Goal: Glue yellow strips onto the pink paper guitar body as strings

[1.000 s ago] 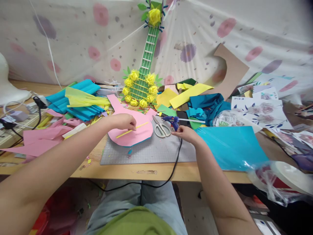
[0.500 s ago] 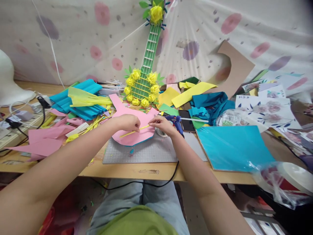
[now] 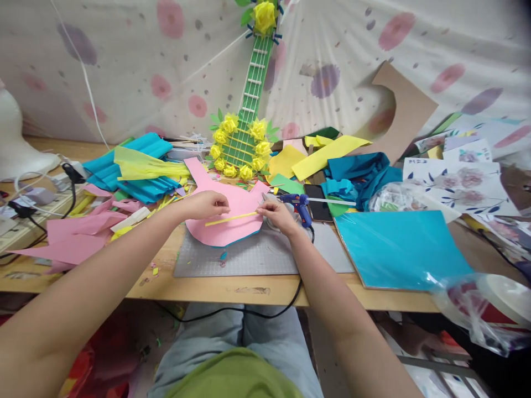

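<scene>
A pink guitar-shaped paper cutout point(image 3: 226, 236) with a blue lower edge lies on the grey cutting mat point(image 3: 269, 260). Across its body runs a thin yellow paper strip point(image 3: 232, 219). Pinched between the fingertips of my right hand point(image 3: 279, 214) is the right end of that strip. My left hand point(image 3: 209, 204) hovers over the cutout, just above the strip's left part, with its fingertips drawn together; whatever they may hold is too small to make out. To the right of my right hand lies a blue glue gun point(image 3: 301, 207) with a white glue stick in it.
A green guitar model point(image 3: 244, 138) with yellow paper flowers leans on the curtain behind. Crumpled blue paper point(image 3: 136, 166) and pink scraps point(image 3: 78, 237) lie left. A phone point(image 3: 320, 203) and a wrapped blue sheet point(image 3: 402, 249) are right. The glue gun's black cord hangs over the front edge.
My left hand has moved left and away from the middle of the yellow strip. My right hand has shifted slightly right, still at the strip's right end.
</scene>
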Motion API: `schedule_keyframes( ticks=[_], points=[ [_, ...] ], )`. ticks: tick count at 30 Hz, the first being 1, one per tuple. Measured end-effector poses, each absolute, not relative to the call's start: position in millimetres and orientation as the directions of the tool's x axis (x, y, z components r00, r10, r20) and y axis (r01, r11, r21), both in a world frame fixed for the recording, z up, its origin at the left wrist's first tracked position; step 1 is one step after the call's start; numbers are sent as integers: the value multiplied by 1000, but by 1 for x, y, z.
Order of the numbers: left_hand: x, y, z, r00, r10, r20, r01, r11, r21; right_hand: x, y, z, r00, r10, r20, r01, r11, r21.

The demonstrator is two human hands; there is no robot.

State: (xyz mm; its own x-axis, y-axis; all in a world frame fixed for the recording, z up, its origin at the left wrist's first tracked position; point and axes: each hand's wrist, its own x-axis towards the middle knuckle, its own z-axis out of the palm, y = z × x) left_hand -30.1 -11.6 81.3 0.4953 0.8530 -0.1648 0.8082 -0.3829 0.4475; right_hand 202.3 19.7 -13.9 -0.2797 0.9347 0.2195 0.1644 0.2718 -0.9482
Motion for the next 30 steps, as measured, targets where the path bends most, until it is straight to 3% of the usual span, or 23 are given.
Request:
schedule_keyframes(
  ticks=[6, 18, 30],
  points=[
    [-42, -18, 68, 495, 829, -261, 785, -298, 544, 202, 18, -20, -320, 924, 208, 177, 274, -945],
    [-41, -14, 58, 575, 757, -310, 700, -260, 665, 202, 15, -24, -301, 920, 249, 221, 322, -921],
    [-42, -10, 49, 538, 789, -297, 723, -250, 645, 205, 15, -29, -295, 918, 265, 231, 338, -912]
  ],
)
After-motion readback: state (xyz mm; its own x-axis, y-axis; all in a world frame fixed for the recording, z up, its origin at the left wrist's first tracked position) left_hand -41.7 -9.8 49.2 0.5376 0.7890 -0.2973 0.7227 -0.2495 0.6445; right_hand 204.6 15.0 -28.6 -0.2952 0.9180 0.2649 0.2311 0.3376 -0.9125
